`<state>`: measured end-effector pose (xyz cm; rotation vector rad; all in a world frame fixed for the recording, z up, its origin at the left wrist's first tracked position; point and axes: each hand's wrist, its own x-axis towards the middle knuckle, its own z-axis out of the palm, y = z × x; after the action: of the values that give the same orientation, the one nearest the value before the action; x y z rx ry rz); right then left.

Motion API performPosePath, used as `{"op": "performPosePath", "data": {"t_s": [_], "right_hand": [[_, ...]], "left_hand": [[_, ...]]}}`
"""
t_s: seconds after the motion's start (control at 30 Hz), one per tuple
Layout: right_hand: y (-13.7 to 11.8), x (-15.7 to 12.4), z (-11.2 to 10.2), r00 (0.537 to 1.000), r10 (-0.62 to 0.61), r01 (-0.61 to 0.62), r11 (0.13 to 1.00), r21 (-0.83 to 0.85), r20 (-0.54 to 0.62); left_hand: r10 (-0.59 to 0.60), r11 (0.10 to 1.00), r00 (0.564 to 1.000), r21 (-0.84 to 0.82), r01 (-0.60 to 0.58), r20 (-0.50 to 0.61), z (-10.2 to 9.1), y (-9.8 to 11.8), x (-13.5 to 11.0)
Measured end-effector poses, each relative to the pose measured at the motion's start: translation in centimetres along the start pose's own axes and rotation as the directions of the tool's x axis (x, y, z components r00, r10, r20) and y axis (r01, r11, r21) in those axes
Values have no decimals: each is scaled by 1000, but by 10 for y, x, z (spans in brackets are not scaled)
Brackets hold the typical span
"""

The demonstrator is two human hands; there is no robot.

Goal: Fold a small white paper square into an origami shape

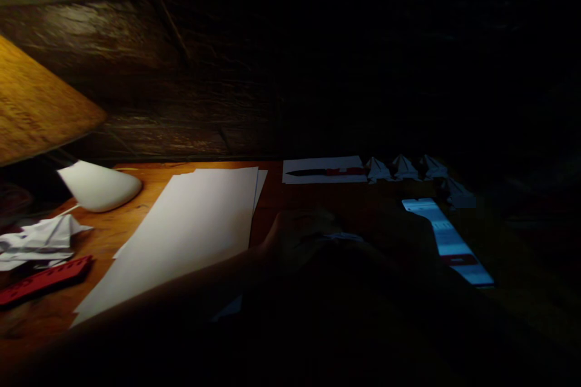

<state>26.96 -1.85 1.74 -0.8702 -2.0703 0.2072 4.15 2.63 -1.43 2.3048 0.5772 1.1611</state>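
The scene is very dark. My left forearm comes in from the lower left, and my left hand (295, 234) rests on the wooden table (149, 178) just right of a stack of white paper sheets (195, 224). Its fingers are lost in shadow over a small pale piece of paper (341, 236). A dim shape beside it looks like my right hand (394, 233), its fingers hidden in the dark. A lit blue-white strip (447, 242) lies just to the right of it.
Several small folded paper shapes (403, 168) line the table's far edge beside a white sheet with a dark printed figure (324, 169). At the left are a white lamp head (97, 187), folded paper (45, 236) and a red strip (43, 281).
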Motion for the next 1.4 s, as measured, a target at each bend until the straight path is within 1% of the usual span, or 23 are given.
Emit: {"op": "performPosePath", "data": {"t_s": [0.1, 0.3, 0.4, 0.63, 0.93, 1.2, 1.3, 1.4], "right_hand": [[1, -2, 1, 1000, 0, 0, 1000, -5, 6], [5, -6, 3, 1000, -12, 12, 1000, -7, 2], [5, -7, 3, 1000, -15, 15, 1000, -10, -16], [4, -6, -1, 1000, -13, 12, 1000, -22, -24], [1, -6, -1, 999, -40, 40, 999, -1, 26], [11, -5, 3, 996, -84, 84, 996, 20, 30], [10, -5, 4, 995, -87, 86, 996, 25, 39], [9, -5, 5, 994, -91, 89, 996, 29, 60]], "left_hand": [[-10, 1000, 1000, -13, 10, 17, 0, 0, 0], [27, 998, 998, -56, -23, 60, -3, 0, 3], [38, 998, 997, -52, -35, 61, -3, -1, 4], [54, 999, 999, -3, -54, 2, 0, 2, 2], [171, 985, 985, 34, -170, -5, -1, 4, 3], [237, 958, 971, 156, -241, 46, 1, 2, 6], [261, 944, 964, 193, -267, 61, 2, -1, 4], [261, 940, 962, 204, -273, 83, 3, -3, 3]]}}
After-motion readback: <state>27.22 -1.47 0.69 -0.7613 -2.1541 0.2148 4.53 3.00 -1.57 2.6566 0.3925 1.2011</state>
